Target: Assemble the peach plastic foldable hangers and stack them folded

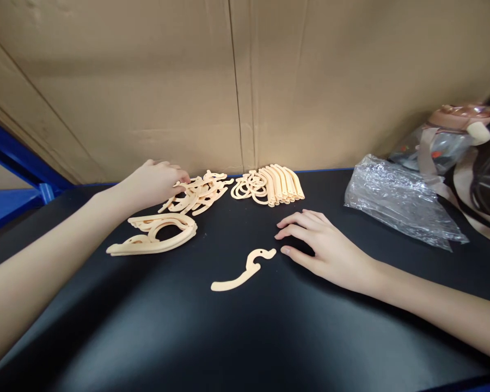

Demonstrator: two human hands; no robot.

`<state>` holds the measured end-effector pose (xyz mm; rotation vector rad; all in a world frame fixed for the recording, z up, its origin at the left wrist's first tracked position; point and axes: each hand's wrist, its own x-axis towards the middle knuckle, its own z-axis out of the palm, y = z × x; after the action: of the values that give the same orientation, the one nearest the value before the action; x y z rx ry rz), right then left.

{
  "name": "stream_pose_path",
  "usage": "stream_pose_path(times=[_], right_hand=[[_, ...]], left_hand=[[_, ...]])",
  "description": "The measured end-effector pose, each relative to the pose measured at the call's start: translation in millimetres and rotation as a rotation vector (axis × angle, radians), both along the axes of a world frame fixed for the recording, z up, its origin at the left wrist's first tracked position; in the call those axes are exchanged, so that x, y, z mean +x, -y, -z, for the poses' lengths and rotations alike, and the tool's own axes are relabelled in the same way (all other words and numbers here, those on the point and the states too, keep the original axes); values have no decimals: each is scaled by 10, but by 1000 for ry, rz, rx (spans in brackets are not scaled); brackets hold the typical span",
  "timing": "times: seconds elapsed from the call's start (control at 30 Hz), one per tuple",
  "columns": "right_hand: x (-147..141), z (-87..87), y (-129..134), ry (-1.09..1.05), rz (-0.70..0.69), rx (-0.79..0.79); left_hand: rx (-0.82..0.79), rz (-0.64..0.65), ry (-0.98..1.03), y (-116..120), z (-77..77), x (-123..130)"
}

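Observation:
My left hand (157,182) reaches to the left edge of a loose pile of beige curved plastic pieces (206,193); its fingers are bent together over one piece there, with the fingertips partly hidden. Below that hand lies a stack of assembled beige pieces (175,220), shaped like folding hangers. My right hand (318,245) hovers low over the black table, fingers apart and holding nothing. One single beige hooked piece (239,280) lies flat just left of it. Farther back are a row of beige arm pieces (281,185) and, beside it, several ring-shaped pieces (249,186).
A crumpled clear plastic bag (400,201) lies at the right of the black table (245,348). Behind it stands a bottle with a pink lid (459,117) and a strap. Cardboard (167,81) walls the back, and a blue metal frame (16,158) is at the left.

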<state>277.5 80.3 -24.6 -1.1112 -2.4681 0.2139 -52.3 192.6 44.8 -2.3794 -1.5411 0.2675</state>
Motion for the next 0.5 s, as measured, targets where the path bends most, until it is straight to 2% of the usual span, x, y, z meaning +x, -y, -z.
stream_pose_path(times=[0.3,0.5], right_hand=[[2,-5,-1,2,-13,7],[1,-8,1,14,-16,3]], left_hand=[[29,17,5,8,-9,28],[20,-64,127,140,-124,77]])
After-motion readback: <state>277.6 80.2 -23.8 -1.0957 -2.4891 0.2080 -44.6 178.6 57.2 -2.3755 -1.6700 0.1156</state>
